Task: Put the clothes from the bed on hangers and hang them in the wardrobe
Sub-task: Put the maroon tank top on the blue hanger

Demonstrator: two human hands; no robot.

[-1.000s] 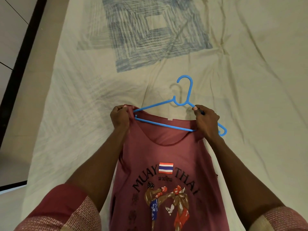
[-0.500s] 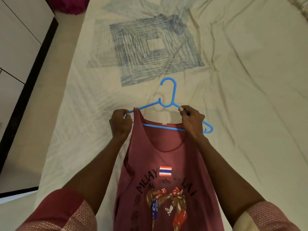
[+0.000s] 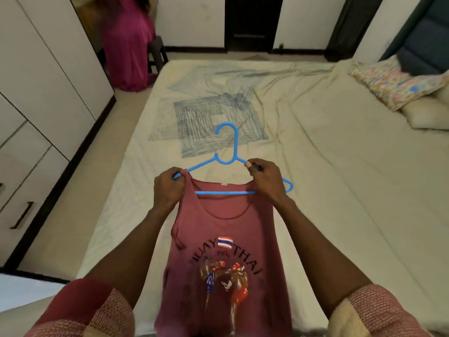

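Held up over the bed [image 3: 315,166], the limp, light tank top [image 3: 226,239] sagged from the stiff blue hanger [image 3: 227,152], left hand [image 3: 167,188] pinching strap onto hanger arm, right hand [image 3: 267,181] gripping the other arm, likely the surest holds.

A blue hanger [image 3: 228,152] is shown. A maroon vest [image 3: 226,251] is printed with boxers. The cream bedsheet [image 3: 328,178] is marked with blue squares.
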